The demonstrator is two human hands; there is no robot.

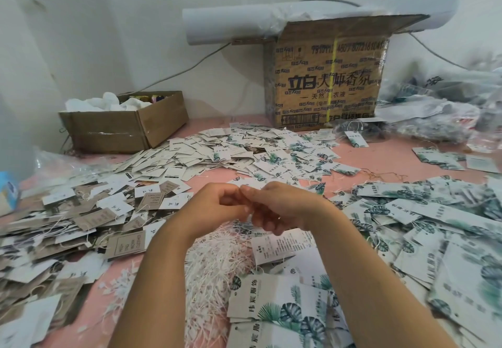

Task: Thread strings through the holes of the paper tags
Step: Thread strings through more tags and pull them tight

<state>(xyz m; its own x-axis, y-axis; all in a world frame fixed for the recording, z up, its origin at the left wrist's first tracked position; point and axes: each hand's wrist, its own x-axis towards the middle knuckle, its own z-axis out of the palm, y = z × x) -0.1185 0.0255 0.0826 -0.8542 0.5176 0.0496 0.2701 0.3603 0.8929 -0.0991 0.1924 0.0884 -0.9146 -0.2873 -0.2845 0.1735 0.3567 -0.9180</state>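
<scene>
Just beneath the fingers (245,190), loose strings (214,255).

Rear boundary: plain white wall (135,22), evenly lit, with a grey cable (190,68) running along it. Work surface: pink floral-print cloth (380,155). Against the wall stand a large printed cardboard box (326,81), carrying a white paper roll (225,24), and a low open box (122,127).
</scene>
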